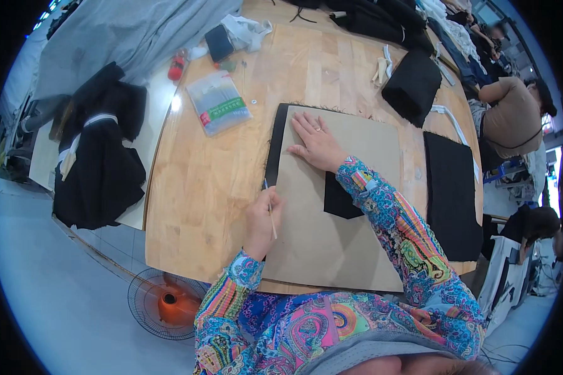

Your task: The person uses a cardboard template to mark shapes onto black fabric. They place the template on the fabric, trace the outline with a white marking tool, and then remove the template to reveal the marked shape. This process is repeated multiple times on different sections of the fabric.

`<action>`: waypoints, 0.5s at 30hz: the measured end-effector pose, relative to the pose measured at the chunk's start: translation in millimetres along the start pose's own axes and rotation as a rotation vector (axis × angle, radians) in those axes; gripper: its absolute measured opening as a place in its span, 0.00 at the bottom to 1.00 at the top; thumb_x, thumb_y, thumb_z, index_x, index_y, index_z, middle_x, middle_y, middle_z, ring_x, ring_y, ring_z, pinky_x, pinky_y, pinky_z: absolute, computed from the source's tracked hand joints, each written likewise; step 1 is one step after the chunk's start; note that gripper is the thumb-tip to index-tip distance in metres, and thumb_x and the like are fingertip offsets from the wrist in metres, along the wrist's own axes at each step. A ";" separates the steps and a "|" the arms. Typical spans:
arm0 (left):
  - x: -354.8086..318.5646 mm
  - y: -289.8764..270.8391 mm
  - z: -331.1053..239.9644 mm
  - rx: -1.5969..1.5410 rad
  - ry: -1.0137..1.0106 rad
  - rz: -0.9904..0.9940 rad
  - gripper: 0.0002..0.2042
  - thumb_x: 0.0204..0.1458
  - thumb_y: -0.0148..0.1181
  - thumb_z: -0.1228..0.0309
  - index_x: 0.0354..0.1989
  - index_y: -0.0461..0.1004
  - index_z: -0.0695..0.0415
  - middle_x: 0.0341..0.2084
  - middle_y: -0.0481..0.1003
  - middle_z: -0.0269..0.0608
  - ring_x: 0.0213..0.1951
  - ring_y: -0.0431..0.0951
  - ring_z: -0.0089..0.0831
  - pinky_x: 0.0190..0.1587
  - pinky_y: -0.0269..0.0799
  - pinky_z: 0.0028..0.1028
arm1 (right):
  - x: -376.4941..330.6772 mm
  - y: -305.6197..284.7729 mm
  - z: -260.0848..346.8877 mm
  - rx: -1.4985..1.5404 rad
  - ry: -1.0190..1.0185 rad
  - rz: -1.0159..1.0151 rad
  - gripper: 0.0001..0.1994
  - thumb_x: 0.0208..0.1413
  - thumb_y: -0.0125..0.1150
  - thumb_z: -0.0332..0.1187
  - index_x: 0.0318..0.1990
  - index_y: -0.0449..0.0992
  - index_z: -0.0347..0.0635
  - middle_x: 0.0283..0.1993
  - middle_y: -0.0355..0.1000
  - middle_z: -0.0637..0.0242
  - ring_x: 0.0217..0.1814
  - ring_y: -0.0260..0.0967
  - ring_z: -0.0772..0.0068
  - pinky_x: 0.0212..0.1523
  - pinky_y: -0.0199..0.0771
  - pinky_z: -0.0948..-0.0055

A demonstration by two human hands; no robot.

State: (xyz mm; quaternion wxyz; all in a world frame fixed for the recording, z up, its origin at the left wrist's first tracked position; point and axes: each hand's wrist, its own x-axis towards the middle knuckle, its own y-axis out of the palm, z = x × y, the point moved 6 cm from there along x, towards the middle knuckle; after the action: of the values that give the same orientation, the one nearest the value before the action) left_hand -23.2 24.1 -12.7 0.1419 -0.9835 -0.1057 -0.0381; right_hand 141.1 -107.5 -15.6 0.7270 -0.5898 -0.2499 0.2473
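cardboard, a large flat brown pattern sheet (344,206), is lying over black fabric (276,147) on the pale wooden table (200,187), its long axis running away from the person. the right hand (317,142) is pressing down flat and open near the sheet's far end, holding nothing. the left hand (261,219), closed around a thin white marking stick (269,209), is sitting at the sheet's left edge, the nearer hand to the dark strip of fabric showing just beside it.

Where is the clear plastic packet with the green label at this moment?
In the head view, the plastic packet lies on the wooden table, toward its far left part, left of the cardboard pattern and beyond the left hand.
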 end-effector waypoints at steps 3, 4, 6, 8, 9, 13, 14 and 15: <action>3.2 0.4 -9.9 -0.038 -0.110 0.004 0.06 0.49 0.58 0.83 0.25 0.66 0.62 0.16 0.64 0.32 0.22 0.64 0.18 0.59 0.64 0.34 | -4.1 0.8 -2.4 0.017 0.025 0.007 0.38 0.59 0.41 0.60 0.65 0.53 0.36 0.71 0.46 0.54 0.75 0.38 0.57 0.70 0.37 0.52; 3.7 0.4 -10.0 -0.051 -0.108 -0.005 0.06 0.49 0.58 0.83 0.25 0.66 0.62 0.16 0.64 0.31 0.22 0.64 0.18 0.60 0.64 0.34 | -4.8 0.7 -2.5 0.015 0.024 0.007 0.38 0.59 0.41 0.60 0.65 0.53 0.36 0.71 0.46 0.54 0.75 0.39 0.57 0.70 0.37 0.52; 3.7 0.3 -9.3 -0.074 -0.105 -0.023 0.07 0.49 0.58 0.83 0.25 0.66 0.62 0.16 0.63 0.30 0.22 0.63 0.18 0.60 0.64 0.35 | -5.1 0.8 -2.9 0.013 0.023 0.007 0.38 0.59 0.42 0.59 0.65 0.54 0.35 0.71 0.46 0.54 0.74 0.39 0.57 0.70 0.37 0.52; 1.9 -0.2 1.4 -0.040 -0.072 -0.019 0.04 0.50 0.58 0.80 0.32 0.69 0.63 0.20 0.68 0.37 0.24 0.68 0.24 0.42 0.67 0.29 | -4.2 1.3 -2.3 0.013 0.018 -0.005 0.38 0.59 0.42 0.59 0.65 0.54 0.35 0.71 0.47 0.55 0.74 0.39 0.57 0.70 0.37 0.52; 1.2 -0.5 5.0 -0.023 -0.056 -0.017 0.05 0.50 0.59 0.78 0.35 0.71 0.63 0.21 0.70 0.41 0.25 0.71 0.27 0.32 0.68 0.26 | -3.8 1.5 -2.1 0.013 0.015 -0.011 0.38 0.59 0.42 0.59 0.65 0.54 0.35 0.71 0.47 0.55 0.74 0.39 0.57 0.70 0.36 0.52; 0.7 -1.3 9.6 -0.066 -0.109 -0.011 0.05 0.50 0.59 0.78 0.33 0.69 0.63 0.22 0.70 0.38 0.25 0.69 0.24 0.32 0.67 0.24 | -3.0 3.5 -1.7 0.000 0.009 -0.022 0.38 0.59 0.42 0.59 0.65 0.54 0.35 0.71 0.47 0.55 0.74 0.40 0.56 0.70 0.37 0.52; 0.7 -1.5 8.3 -0.069 -0.121 -0.004 0.05 0.50 0.59 0.78 0.32 0.69 0.63 0.22 0.70 0.38 0.25 0.68 0.23 0.32 0.67 0.24 | -3.3 3.9 -1.9 -0.002 0.009 -0.024 0.38 0.59 0.43 0.59 0.65 0.54 0.35 0.71 0.47 0.55 0.74 0.41 0.56 0.70 0.37 0.52; 0.7 -1.6 7.2 -0.072 -0.133 0.002 0.05 0.50 0.59 0.78 0.32 0.69 0.63 0.22 0.70 0.37 0.26 0.67 0.22 0.32 0.67 0.24 | -3.6 4.1 -2.0 -0.004 0.010 -0.026 0.38 0.59 0.43 0.59 0.65 0.54 0.35 0.71 0.47 0.55 0.74 0.41 0.56 0.70 0.37 0.52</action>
State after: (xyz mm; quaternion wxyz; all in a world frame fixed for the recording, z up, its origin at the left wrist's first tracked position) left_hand -22.5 27.7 -19.1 0.0992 -0.9884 -0.1124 0.0240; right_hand 139.5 -110.6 -20.3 0.7301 -0.5893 -0.2544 0.2346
